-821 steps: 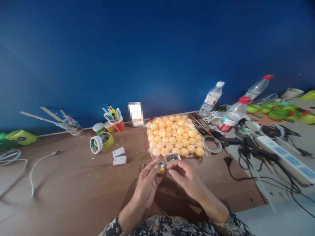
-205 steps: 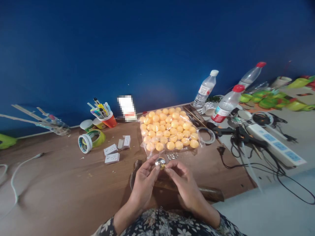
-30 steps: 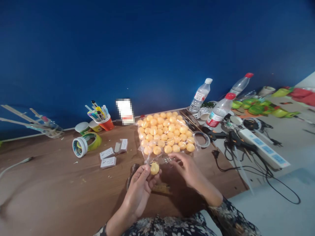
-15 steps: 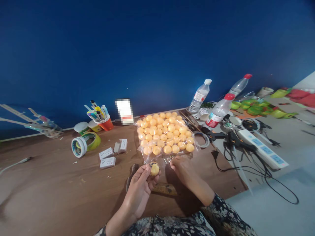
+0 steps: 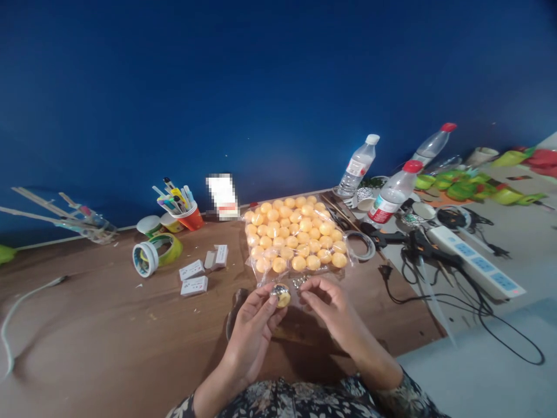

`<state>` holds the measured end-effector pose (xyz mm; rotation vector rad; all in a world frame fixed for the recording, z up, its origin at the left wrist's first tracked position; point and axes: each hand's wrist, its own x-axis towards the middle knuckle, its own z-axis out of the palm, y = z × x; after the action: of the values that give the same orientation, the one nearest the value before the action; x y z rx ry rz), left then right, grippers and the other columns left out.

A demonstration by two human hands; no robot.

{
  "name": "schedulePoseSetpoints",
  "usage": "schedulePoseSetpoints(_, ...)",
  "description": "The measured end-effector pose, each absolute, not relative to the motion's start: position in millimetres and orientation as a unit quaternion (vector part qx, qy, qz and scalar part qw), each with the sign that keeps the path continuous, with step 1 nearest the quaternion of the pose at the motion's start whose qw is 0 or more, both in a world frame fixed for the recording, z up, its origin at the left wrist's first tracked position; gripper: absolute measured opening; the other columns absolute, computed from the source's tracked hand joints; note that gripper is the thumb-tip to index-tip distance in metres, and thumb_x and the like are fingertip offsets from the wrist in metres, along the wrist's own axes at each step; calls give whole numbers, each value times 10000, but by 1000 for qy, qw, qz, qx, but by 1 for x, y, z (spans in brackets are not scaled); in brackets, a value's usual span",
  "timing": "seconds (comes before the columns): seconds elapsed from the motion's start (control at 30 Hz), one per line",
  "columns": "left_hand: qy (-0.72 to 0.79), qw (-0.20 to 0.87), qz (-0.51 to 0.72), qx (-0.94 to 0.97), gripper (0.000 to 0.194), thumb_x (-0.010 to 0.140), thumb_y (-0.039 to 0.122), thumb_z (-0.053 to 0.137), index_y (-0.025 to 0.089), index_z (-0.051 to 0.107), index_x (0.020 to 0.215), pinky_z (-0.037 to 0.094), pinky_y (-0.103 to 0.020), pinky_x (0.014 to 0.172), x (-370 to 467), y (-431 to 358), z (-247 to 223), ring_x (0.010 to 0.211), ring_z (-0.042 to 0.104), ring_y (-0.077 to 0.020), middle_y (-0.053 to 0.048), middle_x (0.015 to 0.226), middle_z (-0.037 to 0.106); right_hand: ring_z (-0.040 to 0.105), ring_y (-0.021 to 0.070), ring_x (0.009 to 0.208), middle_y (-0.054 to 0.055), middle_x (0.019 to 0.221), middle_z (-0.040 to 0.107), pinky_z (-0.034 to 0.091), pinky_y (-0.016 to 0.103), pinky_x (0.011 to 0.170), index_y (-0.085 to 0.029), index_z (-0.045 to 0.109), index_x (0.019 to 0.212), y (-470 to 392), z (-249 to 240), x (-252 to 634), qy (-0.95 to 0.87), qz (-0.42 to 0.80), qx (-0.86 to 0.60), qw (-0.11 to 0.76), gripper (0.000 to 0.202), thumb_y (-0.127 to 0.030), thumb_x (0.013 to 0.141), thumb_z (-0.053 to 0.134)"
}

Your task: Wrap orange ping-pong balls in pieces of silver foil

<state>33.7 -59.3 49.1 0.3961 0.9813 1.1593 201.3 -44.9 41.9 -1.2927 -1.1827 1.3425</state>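
Note:
My left hand holds a small yellow ball between thumb and fingers. Shiny silver pieces cover the upper part of the ball. Just to its right, my right hand has its thumb and fingertips brought together; whatever they pinch is too small to make out. Small shiny bits lie on the table at these fingertips. A clear plastic bag full of orange-yellow balls rests right behind both hands. Partly hidden under my left hand is a dark, curved object.
Small white boxes, tape rolls and an orange cup of pens stand to the left. On the right are plastic bottles, a tape ring, a glue gun, black cables and a power strip.
My left hand has turned the ball, so more of its silver-covered side shows. The right hand's fingers have lifted slightly from the shiny bits. The view has shifted a little.

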Motion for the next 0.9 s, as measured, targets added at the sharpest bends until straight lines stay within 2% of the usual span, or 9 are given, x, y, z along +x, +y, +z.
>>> schedulePoseSetpoints(0.1,440,707,522,184,241,762,218,735,154,667,984,528,-273,839,35,-59,49,913,656,-158,-75,1025,705,580,148,652,-20,707,629,477,261,633,-207,639,786,-53,52,189,-410,606,-486,477,202,-397,757,699)
schedulePoseSetpoints(0.27,436,705,529,183,261,720,215,769,161,687,962,527,-284,854,37,-60,52,905,664,-164,-61,988,721,599,163,713,-14,715,655,488,286,712,-200,656,739,-61,54,177,-343,643,-463,504,243,-403,677,777)
schedulePoseSetpoints(0.47,442,699,526,199,276,698,212,787,159,703,955,520,-249,807,39,-62,54,867,665,-160,-61,943,736,625,182,753,-1,741,680,492,331,777,-197,648,720,-61,52,174,-325,669,-444,500,253,-405,671,784)
schedulePoseSetpoints(0.9,445,688,531,216,261,729,198,763,166,687,977,527,-220,771,40,-63,53,839,666,-132,-45,938,735,642,190,733,7,731,692,509,339,751,-192,644,715,-62,53,172,-301,681,-448,494,296,-428,640,808)
